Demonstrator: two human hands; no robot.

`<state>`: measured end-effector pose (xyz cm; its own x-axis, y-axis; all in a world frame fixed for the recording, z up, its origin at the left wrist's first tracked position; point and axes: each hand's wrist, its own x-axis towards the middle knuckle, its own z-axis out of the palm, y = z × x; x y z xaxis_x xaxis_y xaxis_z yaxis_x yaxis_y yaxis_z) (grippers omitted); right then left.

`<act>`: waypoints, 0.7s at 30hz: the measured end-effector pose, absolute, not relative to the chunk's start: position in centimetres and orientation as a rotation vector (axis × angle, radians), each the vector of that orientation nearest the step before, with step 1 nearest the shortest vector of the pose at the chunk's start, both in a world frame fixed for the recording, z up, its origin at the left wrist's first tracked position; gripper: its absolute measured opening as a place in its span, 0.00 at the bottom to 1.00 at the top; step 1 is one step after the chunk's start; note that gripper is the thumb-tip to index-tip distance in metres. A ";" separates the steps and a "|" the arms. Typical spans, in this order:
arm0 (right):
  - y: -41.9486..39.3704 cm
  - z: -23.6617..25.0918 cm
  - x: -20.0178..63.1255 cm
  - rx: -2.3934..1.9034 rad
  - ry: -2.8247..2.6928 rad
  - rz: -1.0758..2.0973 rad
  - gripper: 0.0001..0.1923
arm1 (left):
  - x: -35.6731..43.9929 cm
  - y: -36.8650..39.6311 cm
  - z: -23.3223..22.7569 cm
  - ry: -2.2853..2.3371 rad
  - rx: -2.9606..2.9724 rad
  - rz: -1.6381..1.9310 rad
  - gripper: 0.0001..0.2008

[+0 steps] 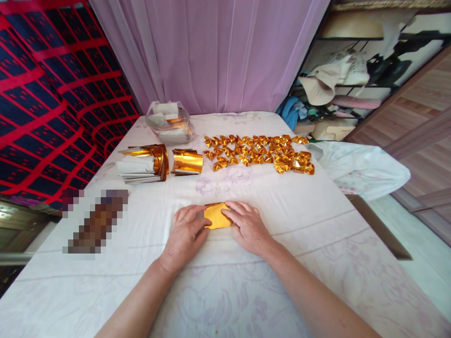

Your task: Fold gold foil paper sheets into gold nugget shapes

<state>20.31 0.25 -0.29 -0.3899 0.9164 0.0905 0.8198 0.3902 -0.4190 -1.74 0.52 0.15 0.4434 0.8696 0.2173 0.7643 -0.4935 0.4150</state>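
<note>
A folded gold paper (216, 215) is pinched flat on the table (317, 244) by the left hand (186, 234) and right hand (247, 226), while paper slips are held in a clear plastic bag (170, 122).

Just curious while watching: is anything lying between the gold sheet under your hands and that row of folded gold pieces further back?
Nothing: in the head view, only bare white cloth separates the gold sheet from the folded gold pieces.

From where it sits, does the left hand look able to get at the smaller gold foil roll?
Probably yes: the left hand rests on the gold sheet, and only bare cloth lies between it and the foil roll.
</note>
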 end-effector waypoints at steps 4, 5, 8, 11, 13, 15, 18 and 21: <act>0.2 -0.4 20.3 -1.514 -2.330 0.458 0.29 | -1.6 0.2 0.6 1.380 2.498 0.565 0.07; 0.2 -0.5 20.3 -1.509 -2.317 0.464 0.30 | -1.6 0.2 0.6 1.373 2.499 0.556 0.07; 0.2 -0.8 20.4 -1.484 -2.254 0.477 0.29 | -1.6 0.4 0.5 1.385 2.489 0.542 0.07; 0.1 -1.0 20.5 -1.455 -2.216 0.470 0.25 | -1.6 0.5 0.4 1.393 2.476 0.532 0.06; 0.1 -1.1 20.6 -1.440 -2.222 0.460 0.21 | -1.6 0.6 0.3 1.389 2.461 0.533 0.06; 0.1 -1.1 20.7 -1.429 -2.230 0.454 0.19 | -1.7 0.6 0.3 1.394 2.437 0.545 0.06; 0.1 -1.1 20.8 -1.415 -2.233 0.454 0.19 | -1.7 0.6 0.3 1.404 2.407 0.561 0.07; 0.0 -0.9 21.0 -1.393 -2.245 0.458 0.16 | -1.7 0.6 0.3 1.405 2.400 0.564 0.07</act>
<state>21.03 0.03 -0.93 -0.3846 0.9005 0.2031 0.7487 0.4330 -0.5019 -1.71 0.64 0.34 0.4438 0.8777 0.1806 0.7587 -0.4753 0.4454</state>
